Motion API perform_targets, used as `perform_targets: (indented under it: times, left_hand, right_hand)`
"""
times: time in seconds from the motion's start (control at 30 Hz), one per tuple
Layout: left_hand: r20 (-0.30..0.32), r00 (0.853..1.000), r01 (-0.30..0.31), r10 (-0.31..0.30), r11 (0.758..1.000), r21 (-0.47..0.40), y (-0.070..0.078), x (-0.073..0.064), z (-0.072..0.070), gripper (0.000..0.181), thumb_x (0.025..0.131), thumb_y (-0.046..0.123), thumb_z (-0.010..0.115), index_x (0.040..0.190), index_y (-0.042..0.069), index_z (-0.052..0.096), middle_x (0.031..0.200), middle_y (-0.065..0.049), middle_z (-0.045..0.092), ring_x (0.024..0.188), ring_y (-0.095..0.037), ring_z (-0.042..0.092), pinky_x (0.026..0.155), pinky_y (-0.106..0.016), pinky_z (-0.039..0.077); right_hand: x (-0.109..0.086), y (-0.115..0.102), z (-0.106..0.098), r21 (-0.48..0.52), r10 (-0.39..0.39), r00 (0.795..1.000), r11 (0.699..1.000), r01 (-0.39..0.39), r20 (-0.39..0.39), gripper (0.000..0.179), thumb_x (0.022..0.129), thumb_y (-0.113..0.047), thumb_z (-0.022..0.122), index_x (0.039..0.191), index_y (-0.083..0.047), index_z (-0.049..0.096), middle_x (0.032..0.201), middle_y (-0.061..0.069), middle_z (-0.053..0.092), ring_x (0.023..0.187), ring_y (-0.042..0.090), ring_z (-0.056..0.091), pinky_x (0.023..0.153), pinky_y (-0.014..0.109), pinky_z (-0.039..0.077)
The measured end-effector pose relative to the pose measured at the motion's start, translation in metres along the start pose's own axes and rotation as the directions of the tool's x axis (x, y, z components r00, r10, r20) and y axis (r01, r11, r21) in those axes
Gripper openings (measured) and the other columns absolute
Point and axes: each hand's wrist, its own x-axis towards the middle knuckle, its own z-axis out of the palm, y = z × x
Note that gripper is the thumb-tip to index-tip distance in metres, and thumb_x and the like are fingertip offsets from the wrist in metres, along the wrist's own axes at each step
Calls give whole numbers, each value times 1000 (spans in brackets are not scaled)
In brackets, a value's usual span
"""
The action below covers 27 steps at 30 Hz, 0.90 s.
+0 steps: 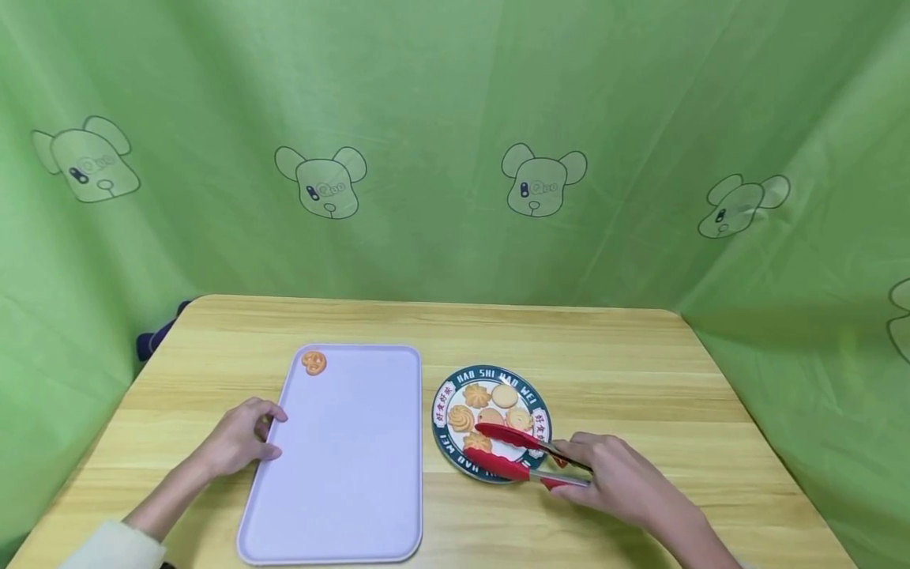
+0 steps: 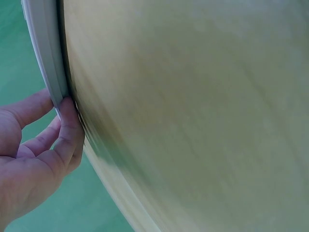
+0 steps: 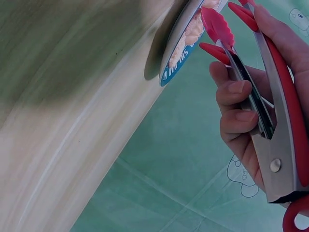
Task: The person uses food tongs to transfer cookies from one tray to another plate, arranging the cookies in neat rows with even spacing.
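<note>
My left hand (image 1: 245,438) pinches the left edge of a lilac rectangular tray (image 1: 341,474). In the left wrist view, thumb and fingers (image 2: 70,128) meet at the rim of that tray (image 2: 46,53). One pretzel-shaped cookie (image 1: 313,363) lies in the tray's far left corner. My right hand (image 1: 618,482) grips red-tipped metal tongs (image 1: 522,472), their arms spread over a round plate (image 1: 442,438) with a dark green lettered rim. Several cookies (image 1: 477,396) of different shapes lie on the plate. The tongs' tips partly cover some of them. In the right wrist view, fingers wrap the tongs (image 3: 285,111).
Tray and plate stand side by side on a wooden table (image 1: 604,356), with a gap between them. A green curtain (image 1: 441,261) with printed bear heads hangs behind the table and at both sides. Something dark (image 1: 152,340) shows beyond the table's left edge.
</note>
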Motion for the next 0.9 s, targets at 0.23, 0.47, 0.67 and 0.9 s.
perform_targets:
  times: [0.23,0.47,0.67,0.9]
  left_hand:
    - [6,1000,0,0,1000,-5,0,0,-1,43,67,-2,78,106,-3,60,96,-14,55,78,-18,54,57,-23,47]
    - [9,1000,6,-5,1000,-11,0,0,-1,43,67,-2,78,106,-3,60,96,-13,55,78,-18,54,58,-23,48]
    - [7,1000,5,-5,1000,-8,-1,2,-1,44,66,-1,78,106,-3,60,96,-13,55,78,-18,54,58,-24,47]
    - [5,1000,1,-1,1000,-5,-2,1,-1,45,65,0,79,106,-2,60,96,-12,56,79,-18,54,59,-24,47]
  right_hand:
    - [-1,-1,-1,4,6,1000,1000,-6,16,61,74,-51,73,118,-10,67,83,-9,59,67,3,44,56,17,35]
    - [6,-4,-9,-16,-7,1000,1000,6,-28,66,72,-55,74,118,-9,67,87,-7,65,70,3,49,59,18,42]
    - [21,-15,-7,-48,-43,995,998,39,-88,66,70,-51,76,119,-7,66,99,3,69,84,11,62,75,31,56]
    - [51,-38,3,-34,-36,996,999,33,-83,72,69,-52,77,123,-6,62,114,16,66,99,29,65,84,43,56]
